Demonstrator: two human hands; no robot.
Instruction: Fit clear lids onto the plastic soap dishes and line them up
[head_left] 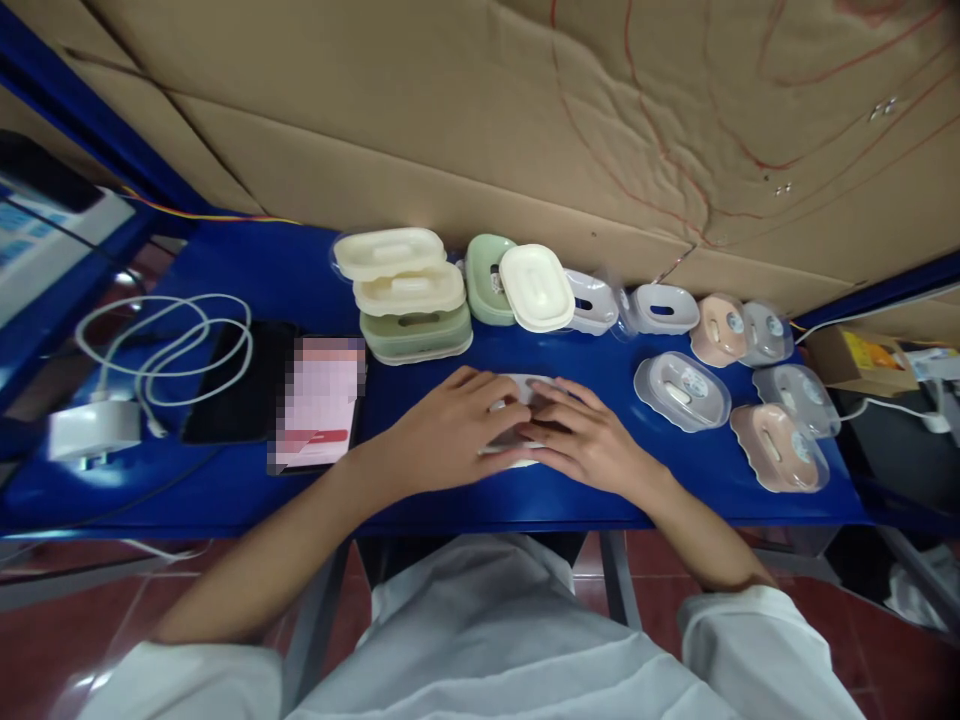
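Observation:
In the middle of the table my left hand (457,425) and my right hand (592,435) rest on a light grey plastic box (536,383), fingers curled over its two sides. Much of the box is hidden under the fingers, and a pale rim shows at its lower edge. Just beyond it lies a cream plastic base (537,288), leaning on a green plastic box body (486,285). A stack to the left has cream bases (390,252) on top of another green body (417,333). Two grey slotted bodies (664,309) stand to the back right.
On the right stand several boxes with clear lids, among them a grey one (682,390) and a pink one (780,448). A phone (319,400), a white charger (95,430) and its coiled cable (201,330) lie to the left. Cardboard (375,120) walls the back.

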